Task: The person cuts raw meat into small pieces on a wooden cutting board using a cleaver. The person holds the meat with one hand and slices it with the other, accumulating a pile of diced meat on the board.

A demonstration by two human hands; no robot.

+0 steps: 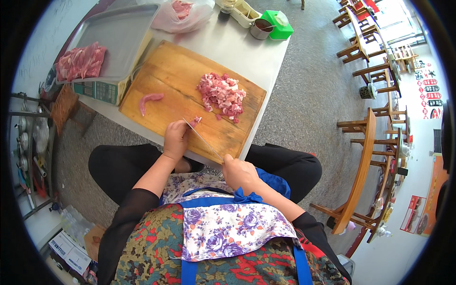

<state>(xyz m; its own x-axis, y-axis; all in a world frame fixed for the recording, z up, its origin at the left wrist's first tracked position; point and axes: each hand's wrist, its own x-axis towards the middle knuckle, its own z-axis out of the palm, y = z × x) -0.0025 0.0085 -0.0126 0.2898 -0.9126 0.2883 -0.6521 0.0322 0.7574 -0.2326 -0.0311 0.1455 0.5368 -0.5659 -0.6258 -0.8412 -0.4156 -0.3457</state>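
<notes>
My right hand [240, 172] is closed around the handle end of a knife [203, 137], its thin blade slanting up and left over the wooden cutting board [174, 64]. My left hand [175, 139] rests at the board's near edge with curled fingers close to the blade; whatever is beneath those fingers is hidden. Just beyond the blade lies a small bit of cut meat [195, 122]. A curved strip of raw meat [149, 101] lies by itself on the board's left part. Toward the right side sits a heap of chopped raw meat [222, 95].
Left of the board, a metal tray [117, 39] holding a slab of raw meat [82, 61] sits on a scale [103, 92]. Farther back are a plastic bag of meat [183, 16], a metal cup [261, 30] and a green tissue box [279, 26]. Wooden benches [356, 178] stand right.
</notes>
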